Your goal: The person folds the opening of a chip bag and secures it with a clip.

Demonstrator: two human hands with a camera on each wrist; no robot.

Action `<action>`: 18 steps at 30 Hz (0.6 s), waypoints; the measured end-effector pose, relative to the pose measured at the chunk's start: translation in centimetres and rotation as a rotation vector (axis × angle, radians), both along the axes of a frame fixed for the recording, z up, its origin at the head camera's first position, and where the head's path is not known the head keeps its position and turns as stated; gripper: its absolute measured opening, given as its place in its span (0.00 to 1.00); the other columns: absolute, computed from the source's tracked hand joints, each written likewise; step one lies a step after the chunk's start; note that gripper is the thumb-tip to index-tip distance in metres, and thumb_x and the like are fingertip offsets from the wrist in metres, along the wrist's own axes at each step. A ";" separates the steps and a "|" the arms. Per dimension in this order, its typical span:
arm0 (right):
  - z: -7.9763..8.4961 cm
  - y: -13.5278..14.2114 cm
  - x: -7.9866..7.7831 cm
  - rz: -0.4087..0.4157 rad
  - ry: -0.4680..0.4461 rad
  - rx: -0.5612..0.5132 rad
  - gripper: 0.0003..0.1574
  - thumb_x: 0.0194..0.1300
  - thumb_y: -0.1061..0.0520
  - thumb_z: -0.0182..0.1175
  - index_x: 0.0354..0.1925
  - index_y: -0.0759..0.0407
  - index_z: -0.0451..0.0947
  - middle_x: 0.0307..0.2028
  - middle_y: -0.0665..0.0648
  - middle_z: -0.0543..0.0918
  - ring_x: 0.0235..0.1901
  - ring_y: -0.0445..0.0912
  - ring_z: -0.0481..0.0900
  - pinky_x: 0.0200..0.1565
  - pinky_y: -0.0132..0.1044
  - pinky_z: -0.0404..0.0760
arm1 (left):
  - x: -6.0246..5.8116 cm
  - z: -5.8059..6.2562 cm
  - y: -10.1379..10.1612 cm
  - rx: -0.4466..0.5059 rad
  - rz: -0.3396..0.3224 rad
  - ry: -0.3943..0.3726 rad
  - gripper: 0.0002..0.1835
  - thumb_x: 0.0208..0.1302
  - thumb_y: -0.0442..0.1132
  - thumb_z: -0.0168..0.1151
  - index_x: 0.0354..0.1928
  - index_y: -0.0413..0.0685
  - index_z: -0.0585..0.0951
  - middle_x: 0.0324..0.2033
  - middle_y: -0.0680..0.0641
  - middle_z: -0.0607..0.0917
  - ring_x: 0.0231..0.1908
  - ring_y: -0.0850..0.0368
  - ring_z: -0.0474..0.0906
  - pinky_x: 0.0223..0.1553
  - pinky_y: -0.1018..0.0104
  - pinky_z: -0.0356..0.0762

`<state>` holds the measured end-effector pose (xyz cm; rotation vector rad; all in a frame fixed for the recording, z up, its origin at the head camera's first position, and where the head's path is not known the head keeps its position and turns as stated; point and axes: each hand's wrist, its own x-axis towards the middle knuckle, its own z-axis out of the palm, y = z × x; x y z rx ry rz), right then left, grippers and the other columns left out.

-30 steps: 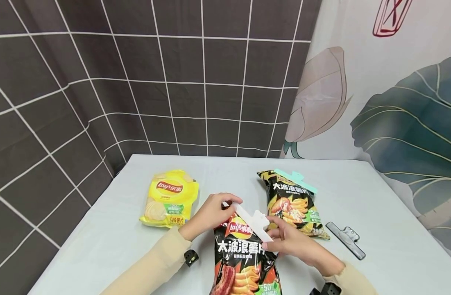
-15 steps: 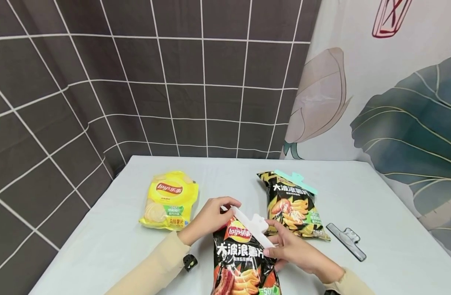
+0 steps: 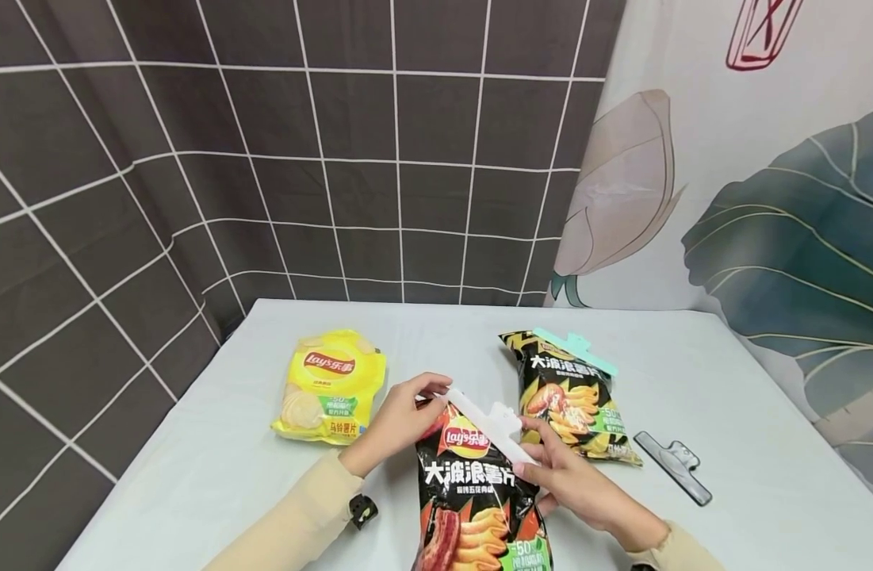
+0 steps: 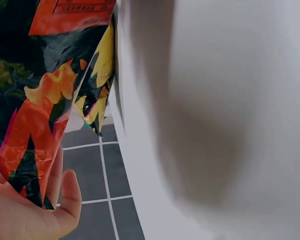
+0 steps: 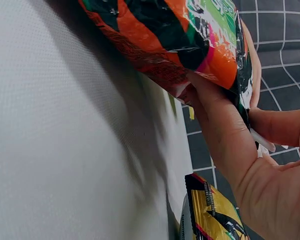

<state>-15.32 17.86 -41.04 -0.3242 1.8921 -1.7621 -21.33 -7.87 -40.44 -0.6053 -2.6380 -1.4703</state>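
A black chip bag [image 3: 472, 492] with a red-and-yellow logo stands tilted up at the front middle of the table. Across its top edge lies a white bag clip [image 3: 488, 428], slanting down to the right. My left hand [image 3: 400, 416] pinches the bag's upper left corner, beside the clip's upper end; the left wrist view shows the fingers [image 4: 70, 200] at that corner. At the upper right corner my right hand [image 3: 575, 480] grips the bag, thumb in front by the clip's lower end. In the right wrist view, its fingers [image 5: 222, 120] reach behind the bag.
A yellow chip bag [image 3: 329, 388] lies at the back left. Behind my right hand is another black chip bag [image 3: 564, 396] with a mint-green clip [image 3: 575, 349] on its top. A grey clip [image 3: 673, 466] lies on the table [image 3: 764, 444] to the right.
My left fingers have shifted slightly left, off the white clip's upper end to the bag's corner. My right hand stays at the right corner, its fingers slightly readjusted. The other bags have not moved.
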 end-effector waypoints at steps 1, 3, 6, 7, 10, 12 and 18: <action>0.0 0.0 0.0 -0.002 0.001 0.001 0.43 0.70 0.61 0.52 0.72 0.61 0.38 0.62 0.72 0.69 0.31 0.42 0.73 0.20 0.29 0.76 | 0.0 -0.1 0.0 0.011 0.008 -0.011 0.15 0.66 0.36 0.57 0.53 0.44 0.80 0.43 0.47 0.86 0.46 0.54 0.81 0.51 0.59 0.78; 0.0 0.0 -0.1 -0.008 0.005 0.005 0.43 0.70 0.61 0.52 0.71 0.61 0.39 0.63 0.72 0.69 0.34 0.43 0.75 0.21 0.29 0.76 | -0.1 -0.4 -0.2 0.034 0.025 -0.044 0.16 0.66 0.38 0.57 0.55 0.44 0.78 0.45 0.46 0.85 0.48 0.52 0.81 0.54 0.55 0.77; 0.0 0.0 -0.2 -0.023 0.011 0.000 0.43 0.69 0.61 0.53 0.71 0.60 0.39 0.63 0.73 0.67 0.42 0.46 0.79 0.21 0.29 0.77 | -0.1 -0.7 -0.3 0.070 0.055 -0.110 0.20 0.67 0.42 0.57 0.59 0.43 0.74 0.48 0.44 0.83 0.52 0.48 0.79 0.57 0.51 0.74; 0.0 0.0 -0.3 -0.028 0.015 -0.004 0.43 0.69 0.61 0.53 0.71 0.60 0.39 0.64 0.74 0.67 0.43 0.47 0.80 0.22 0.29 0.77 | -0.1 -0.8 -0.4 0.080 0.066 -0.137 0.23 0.68 0.44 0.57 0.61 0.43 0.73 0.50 0.43 0.83 0.53 0.46 0.78 0.58 0.49 0.73; 0.0 0.1 -0.5 -0.043 0.027 -0.016 0.44 0.69 0.61 0.53 0.71 0.62 0.38 0.65 0.75 0.64 0.43 0.46 0.80 0.21 0.29 0.77 | -0.1 -1.1 -0.5 0.097 0.109 -0.222 0.29 0.68 0.49 0.56 0.66 0.42 0.66 0.55 0.37 0.79 0.57 0.41 0.75 0.60 0.45 0.69; 0.0 0.0 -0.7 -0.050 0.033 -0.021 0.44 0.69 0.61 0.53 0.71 0.63 0.37 0.66 0.76 0.63 0.41 0.46 0.80 0.21 0.29 0.77 | -0.1 -1.2 -0.5 0.114 0.137 -0.289 0.35 0.68 0.52 0.55 0.70 0.41 0.59 0.60 0.33 0.74 0.62 0.38 0.69 0.62 0.42 0.65; 0.1 0.0 -1.0 -0.061 0.034 -0.031 0.45 0.69 0.62 0.52 0.72 0.62 0.36 0.65 0.75 0.64 0.38 0.45 0.80 0.20 0.28 0.77 | 0.5 -1.4 -0.3 0.219 0.125 -0.475 0.44 0.69 0.59 0.47 0.72 0.34 0.48 0.62 0.26 0.67 0.63 0.33 0.65 0.65 0.41 0.60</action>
